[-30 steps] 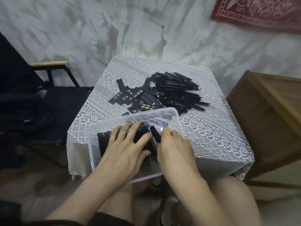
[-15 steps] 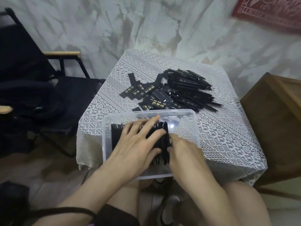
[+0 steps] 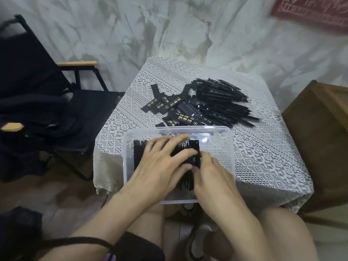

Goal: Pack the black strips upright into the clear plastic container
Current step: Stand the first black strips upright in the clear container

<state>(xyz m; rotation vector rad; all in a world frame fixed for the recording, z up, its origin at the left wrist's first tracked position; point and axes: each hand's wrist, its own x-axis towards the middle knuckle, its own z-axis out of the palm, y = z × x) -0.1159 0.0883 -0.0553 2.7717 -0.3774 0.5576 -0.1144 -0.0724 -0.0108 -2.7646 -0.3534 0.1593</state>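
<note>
Head view: a row of flat black strips (image 3: 139, 154) stands upright inside the clear rectangular plastic container (image 3: 216, 131). The left hand (image 3: 160, 166) presses it with straight, spread fingers; the right hand (image 3: 213, 176) touches its end, grip unclear.

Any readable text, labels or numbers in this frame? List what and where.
Nothing legible.
Loose black strips on the table: small white print and gold markings, too blurred to read.
Packed strips in the clear container: seen edge-on, no text visible.
Red cloth, top right: white ornament only, blurred, no readable words.
</note>
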